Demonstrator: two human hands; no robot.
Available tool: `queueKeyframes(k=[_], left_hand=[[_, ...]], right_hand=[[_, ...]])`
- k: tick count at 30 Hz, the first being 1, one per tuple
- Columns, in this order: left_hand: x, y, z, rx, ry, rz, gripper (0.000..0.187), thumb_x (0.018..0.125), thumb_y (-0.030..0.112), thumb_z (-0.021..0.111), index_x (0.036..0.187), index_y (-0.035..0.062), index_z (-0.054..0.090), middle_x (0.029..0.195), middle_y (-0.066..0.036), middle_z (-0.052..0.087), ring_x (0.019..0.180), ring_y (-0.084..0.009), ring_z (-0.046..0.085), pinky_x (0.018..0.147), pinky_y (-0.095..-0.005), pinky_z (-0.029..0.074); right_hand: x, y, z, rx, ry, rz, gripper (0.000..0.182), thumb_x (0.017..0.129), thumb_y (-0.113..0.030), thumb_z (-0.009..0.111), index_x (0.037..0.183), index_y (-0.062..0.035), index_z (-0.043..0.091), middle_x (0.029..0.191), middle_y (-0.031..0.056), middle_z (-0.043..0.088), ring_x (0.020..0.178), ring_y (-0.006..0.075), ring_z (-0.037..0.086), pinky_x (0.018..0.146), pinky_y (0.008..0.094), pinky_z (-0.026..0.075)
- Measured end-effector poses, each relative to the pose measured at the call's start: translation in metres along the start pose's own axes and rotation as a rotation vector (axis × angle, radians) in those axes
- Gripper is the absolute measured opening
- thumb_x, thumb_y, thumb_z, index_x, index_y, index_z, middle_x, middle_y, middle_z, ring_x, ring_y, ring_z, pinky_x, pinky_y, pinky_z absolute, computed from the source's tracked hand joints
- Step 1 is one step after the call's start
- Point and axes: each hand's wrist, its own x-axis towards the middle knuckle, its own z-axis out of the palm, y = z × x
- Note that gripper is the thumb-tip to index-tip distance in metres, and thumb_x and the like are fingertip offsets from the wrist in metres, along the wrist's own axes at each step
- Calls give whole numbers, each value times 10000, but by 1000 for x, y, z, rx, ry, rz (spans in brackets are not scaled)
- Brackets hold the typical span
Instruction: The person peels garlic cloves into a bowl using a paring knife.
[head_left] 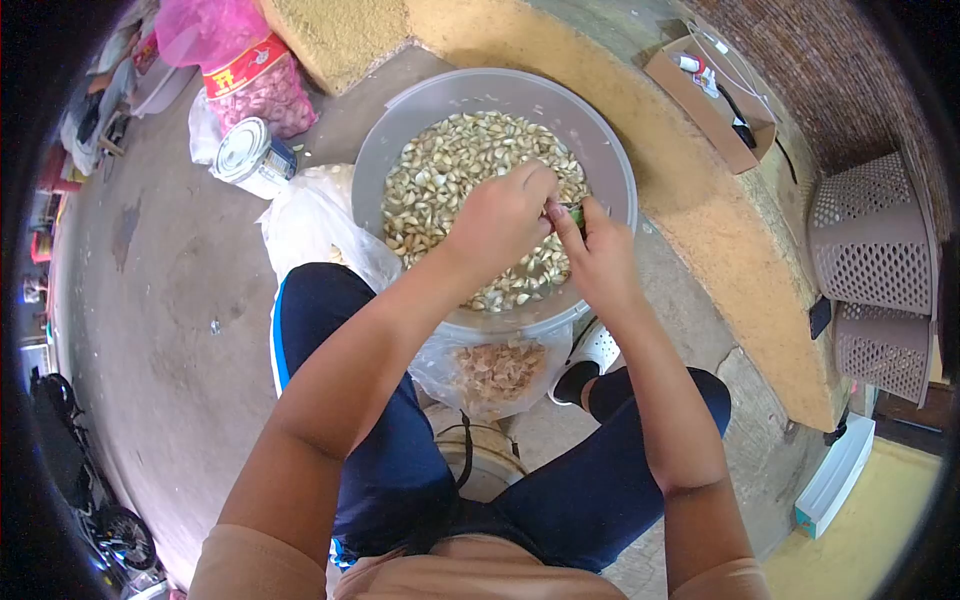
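Between my knees stands a large grey tub (pixel 372 190) holding many garlic cloves (pixel 450 165). Over its right half, my left hand (pixel 508 215) and my right hand (pixel 600 250) meet at the fingertips. The fingers of my left hand are curled closed around something too small to make out. My right hand pinches a small green object (pixel 576 216) between thumb and fingers. Below the tub, a clear plastic bag (pixel 500 372) contains brownish peelings. A white plastic bag (pixel 318 222) lies against the tub's left side.
A metal can (pixel 254 158) and a pink mesh sack (pixel 262 95) are at the upper left. A yellow ledge (pixel 690 215) curves along the right, bearing a cardboard box (pixel 712 100). Grey perforated baskets (pixel 872 240) stand far right. A motorcycle (pixel 90 490) is at the lower left.
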Motion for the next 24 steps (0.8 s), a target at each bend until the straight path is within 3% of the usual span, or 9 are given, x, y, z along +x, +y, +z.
queueKeyframes(k=[5,8,11,14,20,23,24], left_hand=[[0,6,-4,55,-22,-21,172,612,-13,586,723,25,460,721,-115,502,675,-286,537,579,-354,436],[1,7,-5,57,-60,-61,201,619,-1,593,805,30,526,732,-107,514,685,-273,535,597,-338,440],[7,3,-8,-138,-128,14,337,639,36,625,972,50,574,737,-87,520,677,-232,539,603,-310,440],[13,8,-19,-285,-311,-80,429,681,80,645,1100,74,551,737,-72,538,660,-180,543,606,-275,440],[11,-1,-15,-664,-345,-314,342,747,113,620,1077,47,560,731,-82,576,662,-149,567,609,-249,446],[13,-2,-18,-86,-345,-63,297,755,131,603,1037,39,576,753,-109,587,676,-190,581,617,-276,456],[12,-3,-18,-79,-306,-6,284,751,139,601,1017,41,581,759,-114,588,682,-209,581,622,-288,458]], right_hand=[[-3,-1,-2,-68,-8,-96,370,832,-333,521,712,13,465,590,217,537,583,391,547,525,438,426],[-2,2,-5,-67,-9,-110,368,833,-334,519,731,17,477,601,219,538,592,388,548,532,436,421],[2,3,-13,7,45,-36,363,836,-334,518,756,20,495,604,216,536,600,377,554,534,420,416],[6,15,-16,187,32,-40,364,839,-334,517,765,22,507,584,204,520,564,344,544,520,389,401],[7,18,-16,321,-49,88,375,846,-328,513,732,28,489,534,172,465,477,233,426,491,347,369],[8,19,-13,289,-71,125,380,847,-324,514,710,28,477,524,166,455,473,213,405,486,345,364],[7,19,-13,299,-77,129,383,846,-326,515,704,28,475,520,165,453,471,212,405,483,345,363]])
